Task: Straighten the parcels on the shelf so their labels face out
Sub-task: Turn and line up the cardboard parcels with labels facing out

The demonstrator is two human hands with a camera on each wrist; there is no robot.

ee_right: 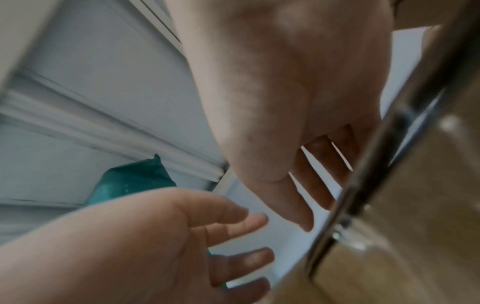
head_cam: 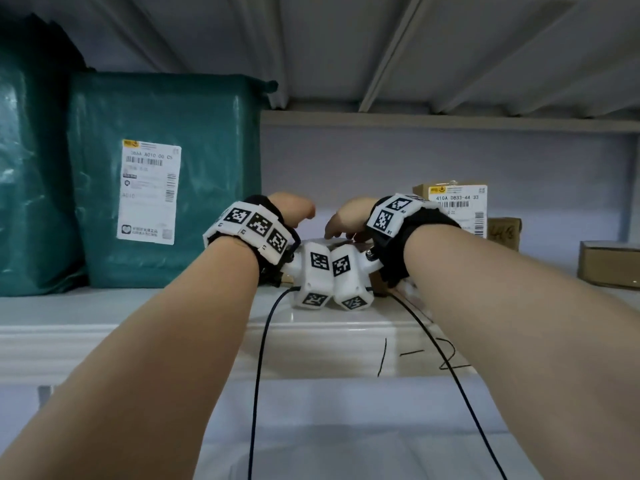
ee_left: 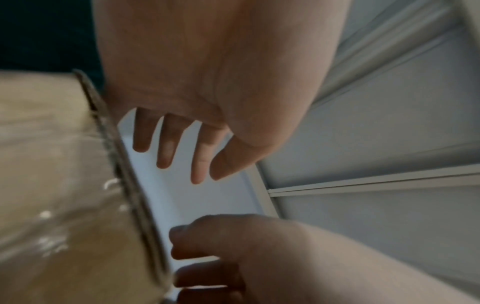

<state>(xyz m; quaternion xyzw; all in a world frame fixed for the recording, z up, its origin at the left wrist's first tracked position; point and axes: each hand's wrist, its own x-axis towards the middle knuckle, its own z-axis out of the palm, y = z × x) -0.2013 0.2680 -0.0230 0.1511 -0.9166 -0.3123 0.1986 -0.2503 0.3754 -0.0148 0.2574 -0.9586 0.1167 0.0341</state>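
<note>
A small brown cardboard box [ee_left: 52, 164] sealed with clear tape lies on the white shelf [head_cam: 138, 306] in the middle. In the head view the wrist cameras hide most of it, and only a bit of the box's top [head_cam: 341, 242] shows. My left hand [head_cam: 294, 209] and right hand [head_cam: 343, 220] hover close together over it. In the left wrist view the left hand's fingers [ee_left: 166, 150] reach loosely straight past the box's edge and hold nothing. The right hand's fingers [ee_right: 314, 185] also hang straight beside the box [ee_right: 415, 226]. I cannot tell where this box's label is.
Two big green plastic parcels stand at the left; the nearer green parcel [head_cam: 207, 168] shows a white label [head_cam: 149, 192] facing out. At the right stand a labelled carton [head_cam: 453, 202], a small brown box [head_cam: 504, 232] and another carton [head_cam: 609, 265]. The upper shelf's underside is close overhead.
</note>
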